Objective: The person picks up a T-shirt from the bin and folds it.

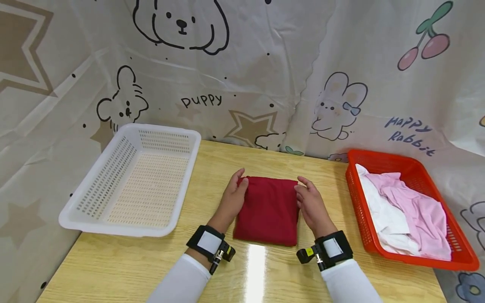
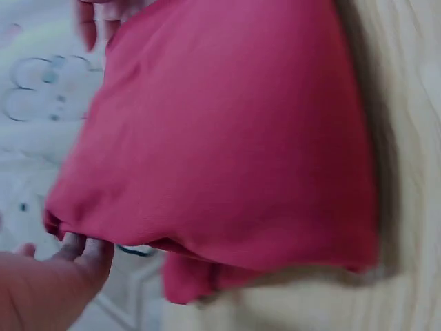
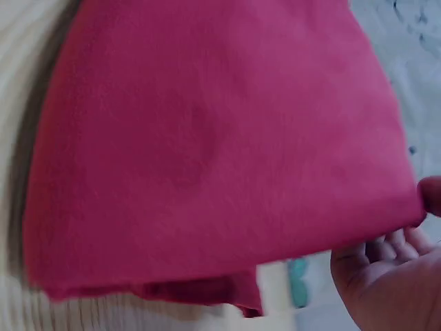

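Observation:
A dark red cloth, folded into a thick, roughly square bundle, sits at the middle of the wooden table. My left hand grips its far left corner, thumb over the top and fingers beneath the edge. At the far right corner my right hand holds the bundle in the same way, its thumb at the corner and its other fingers curled under. Below the top layers, a loose red flap hangs out in the left wrist view. The fingertips under the cloth are partly hidden.
A white plastic basket with nothing in it stands on the left. To the right is a red basket holding a white cloth and a pink cloth. A printed curtain hangs along the table's far edge.

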A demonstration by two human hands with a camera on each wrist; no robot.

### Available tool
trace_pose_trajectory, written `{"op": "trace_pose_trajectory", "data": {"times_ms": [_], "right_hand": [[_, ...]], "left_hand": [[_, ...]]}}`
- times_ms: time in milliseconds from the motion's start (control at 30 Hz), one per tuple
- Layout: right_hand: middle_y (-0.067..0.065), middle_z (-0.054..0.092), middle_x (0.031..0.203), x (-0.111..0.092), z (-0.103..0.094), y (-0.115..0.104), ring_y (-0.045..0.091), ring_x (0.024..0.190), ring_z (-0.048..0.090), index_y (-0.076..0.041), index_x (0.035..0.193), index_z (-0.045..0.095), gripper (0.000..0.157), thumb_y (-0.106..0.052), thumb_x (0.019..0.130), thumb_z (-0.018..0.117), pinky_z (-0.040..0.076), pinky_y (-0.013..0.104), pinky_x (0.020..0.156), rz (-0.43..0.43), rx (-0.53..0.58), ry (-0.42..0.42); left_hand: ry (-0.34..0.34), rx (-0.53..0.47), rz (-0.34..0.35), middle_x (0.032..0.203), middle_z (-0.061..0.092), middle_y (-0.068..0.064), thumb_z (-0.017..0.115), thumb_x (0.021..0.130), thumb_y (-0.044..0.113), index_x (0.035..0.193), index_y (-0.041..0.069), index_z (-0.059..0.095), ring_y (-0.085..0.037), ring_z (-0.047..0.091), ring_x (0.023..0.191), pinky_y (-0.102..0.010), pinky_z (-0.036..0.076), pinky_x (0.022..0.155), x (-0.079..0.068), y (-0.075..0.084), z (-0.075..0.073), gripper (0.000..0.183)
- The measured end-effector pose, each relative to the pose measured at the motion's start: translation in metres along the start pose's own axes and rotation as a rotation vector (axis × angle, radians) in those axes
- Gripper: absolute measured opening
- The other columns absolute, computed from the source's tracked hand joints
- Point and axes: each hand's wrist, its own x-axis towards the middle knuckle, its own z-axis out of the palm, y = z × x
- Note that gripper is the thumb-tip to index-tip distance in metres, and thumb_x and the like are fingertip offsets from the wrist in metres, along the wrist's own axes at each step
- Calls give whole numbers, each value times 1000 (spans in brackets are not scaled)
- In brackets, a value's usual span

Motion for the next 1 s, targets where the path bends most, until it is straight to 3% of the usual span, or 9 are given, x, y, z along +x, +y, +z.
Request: {"op": "trace_pose_trajectory", "data": {"times_ms": [100, 167, 333, 367, 433, 533, 633, 833, 1000], "right_hand": [[15, 26, 150, 1, 0, 14, 26, 132, 28, -13, 149, 20, 58, -23, 98, 45, 26, 45, 110, 31, -91, 11], [15, 20, 154, -5, 0, 22, 28, 137, 20, -11, 149, 21, 59, -23, 97, 47, 21, 50, 112, 2, -234, 38], [19, 18, 154, -19, 7, 30, 34, 139, 9, -9, 147, 28, 66, -29, 91, 56, 21, 62, 108, -300, -824, 34], [20, 17, 154, -21, 9, 31, 36, 139, 8, -9, 147, 28, 68, -33, 91, 57, 21, 64, 107, -361, -952, 9], [21, 17, 154, -24, 15, 34, 40, 138, 5, -11, 147, 29, 71, -41, 89, 58, 21, 67, 105, -429, -1182, -68], [20, 17, 154, -28, 23, 43, 44, 137, 6, -15, 149, 27, 74, -49, 89, 53, 22, 68, 104, -390, -1431, -193], [17, 12, 156, -29, 25, 52, 42, 138, 5, -17, 150, 20, 76, -54, 90, 48, 20, 66, 106, -303, -1548, -245], [15, 3, 157, -19, 20, 58, 40, 138, -2, -18, 151, 13, 78, -56, 91, 44, 16, 67, 107, -268, -1555, -232], [16, 9, 157, -12, 14, 60, 41, 138, 1, -17, 151, 17, 79, -57, 90, 46, 12, 70, 105, -319, -1474, -240]], "left_hand": [[-92, 92, -28, 157, 11, -8, 31, 100, 45, 150, 19, 19, -20, 10, 139, -52, 14, 113, -3, -11, 2, 58], [-156, 249, 1, 158, -1, -10, 30, 100, 47, 151, 20, 14, -23, 1, 140, -57, 13, 112, -10, -17, 2, 61], [-260, 994, 265, 157, 1, -15, 48, 89, 55, 151, 23, 16, -38, -4, 139, -67, 18, 106, -28, -22, 5, 77], [-278, 1125, 302, 157, 3, -15, 51, 86, 58, 151, 24, 17, -40, -4, 138, -68, 19, 105, -30, -23, 7, 80], [-330, 1301, 308, 157, 7, -15, 53, 81, 64, 150, 26, 20, -42, -2, 138, -69, 18, 104, -35, -22, 10, 85], [-415, 1377, 213, 157, 12, -13, 52, 79, 68, 150, 27, 23, -42, 3, 138, -68, 19, 104, -41, -26, 13, 87], [-445, 1385, 151, 157, 13, -11, 51, 78, 70, 149, 28, 23, -41, 4, 138, -68, 19, 104, -42, -30, 14, 87], [-439, 1395, 133, 158, 10, -9, 51, 77, 71, 150, 32, 18, -42, 1, 138, -68, 18, 105, -31, -34, 18, 89], [-385, 1408, 209, 157, 11, -11, 47, 78, 73, 150, 29, 17, -42, 0, 138, -69, 16, 105, -30, -43, 17, 90]]}}
